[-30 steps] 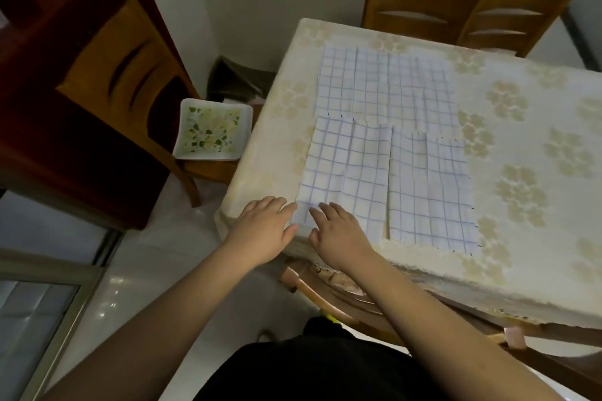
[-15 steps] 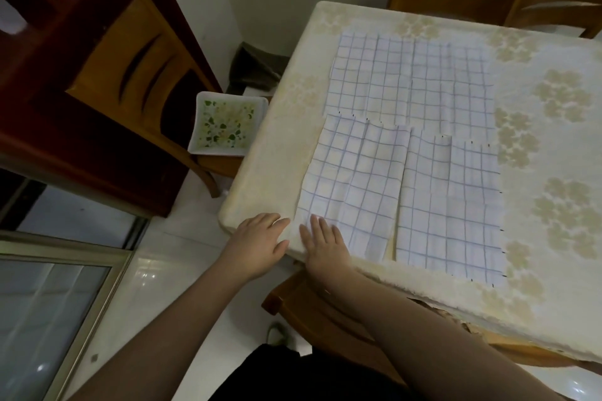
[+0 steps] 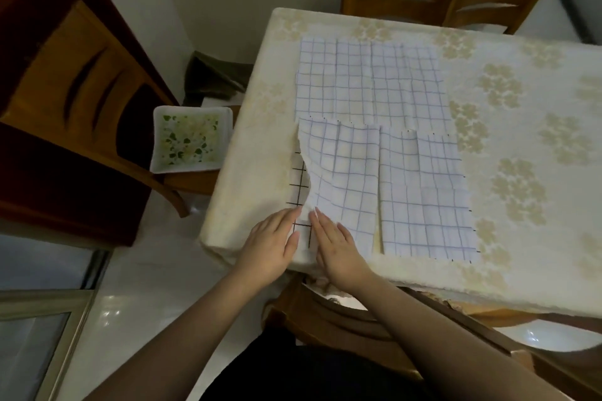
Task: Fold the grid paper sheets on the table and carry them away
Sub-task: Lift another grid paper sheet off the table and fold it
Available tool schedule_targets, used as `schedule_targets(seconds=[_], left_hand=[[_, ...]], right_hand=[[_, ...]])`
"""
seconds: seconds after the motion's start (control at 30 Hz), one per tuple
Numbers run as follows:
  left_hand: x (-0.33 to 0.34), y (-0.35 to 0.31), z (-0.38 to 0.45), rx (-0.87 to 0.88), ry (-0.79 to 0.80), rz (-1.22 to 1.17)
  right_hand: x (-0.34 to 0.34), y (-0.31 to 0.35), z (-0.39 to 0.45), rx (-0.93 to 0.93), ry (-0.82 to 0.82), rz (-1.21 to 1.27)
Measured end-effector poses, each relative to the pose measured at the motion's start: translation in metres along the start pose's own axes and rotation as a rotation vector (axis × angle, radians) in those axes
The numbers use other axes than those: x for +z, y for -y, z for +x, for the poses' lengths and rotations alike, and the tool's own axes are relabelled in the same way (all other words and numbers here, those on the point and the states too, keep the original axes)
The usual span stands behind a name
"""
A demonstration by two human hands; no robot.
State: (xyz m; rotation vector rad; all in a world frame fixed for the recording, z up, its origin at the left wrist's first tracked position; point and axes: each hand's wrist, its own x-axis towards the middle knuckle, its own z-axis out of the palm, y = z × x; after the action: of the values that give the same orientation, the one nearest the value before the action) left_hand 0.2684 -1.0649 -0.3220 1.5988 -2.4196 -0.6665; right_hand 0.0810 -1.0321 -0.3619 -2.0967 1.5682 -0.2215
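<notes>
Left hand (image 3: 270, 246): fingers together and nearly straight, palm down, tips touching the lifted near-left corner of the near-left grid sheet (image 3: 345, 179); whether any paper is pinched under them cannot be told.

Right hand (image 3: 338, 252): fingers together, laid flat on the same sheet just right of the left fingertips, pressing it to the table (image 3: 521, 270).

Near-left grid sheet: left edge curled up and over, a darker-lined face showing beneath, just beyond the fingertips.

Handling note (judgement): keep the right palm as anchor, carry the lifted edge across to meet the opposite edge, square the corners, then crease from the middle outward; the paper looks thin and already rumpled, so a slow sweep should avoid a skewed fold.

Near-right grid sheet (image 3: 426, 195): flat, just right of the right hand.

Far grid sheet (image 3: 368, 78): flat, beyond both, well past the fingertips.

Square dish (image 3: 190, 140): on a chair seat (image 3: 192, 181), left of the left hand, off the table; green-speckled interior, possibly a printed pattern, not contents.
</notes>
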Motion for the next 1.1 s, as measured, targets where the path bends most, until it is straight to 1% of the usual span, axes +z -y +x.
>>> schedule_targets(seconds=[0.07, 0.17, 0.23, 0.3, 0.37, 0.53, 0.7, 0.77, 0.83, 0.93, 1.03, 1.1], left_hand=[[0.002, 0.001, 0.006, 0.052, -0.01, -0.019], [0.011, 0.005, 0.019, 0.099, 0.086, -0.023], [0.017, 0.007, 0.028, 0.16, 0.144, 0.0], [0.02, 0.005, 0.037, 0.236, 0.153, 0.03], [0.02, 0.001, 0.044, 0.26, 0.172, 0.043], [0.021, -0.014, 0.057, 0.288, 0.192, 0.074], [0.033, -0.029, 0.071, 0.262, 0.226, 0.071], [0.044, -0.037, 0.08, 0.242, 0.273, 0.084], [0.055, -0.044, 0.088, 0.226, 0.344, 0.145], [0.068, -0.053, 0.097, 0.251, 0.385, 0.239], [0.078, -0.057, 0.104, 0.219, 0.429, 0.35], [0.084, -0.055, 0.107, 0.175, 0.48, 0.412]], right_hand=[[-0.007, -0.007, -0.007, 0.06, -0.081, 0.045], [-0.02, -0.017, -0.02, 0.182, -0.219, 0.048], [-0.031, -0.025, -0.031, 0.279, -0.311, 0.083], [-0.041, -0.032, -0.04, 0.39, -0.363, 0.116], [-0.048, -0.045, -0.05, 0.493, -0.405, 0.128], [-0.056, -0.079, -0.074, 0.686, -0.421, 0.17], [-0.056, -0.107, -0.093, 0.778, -0.368, 0.234], [-0.054, -0.119, -0.101, 0.809, -0.355, 0.263], [-0.05, -0.13, -0.109, 0.847, -0.348, 0.305], [-0.044, -0.145, -0.12, 0.932, -0.349, 0.379], [-0.042, -0.155, -0.125, 1.046, -0.401, 0.453], [-0.043, -0.159, -0.127, 1.113, -0.456, 0.458]])
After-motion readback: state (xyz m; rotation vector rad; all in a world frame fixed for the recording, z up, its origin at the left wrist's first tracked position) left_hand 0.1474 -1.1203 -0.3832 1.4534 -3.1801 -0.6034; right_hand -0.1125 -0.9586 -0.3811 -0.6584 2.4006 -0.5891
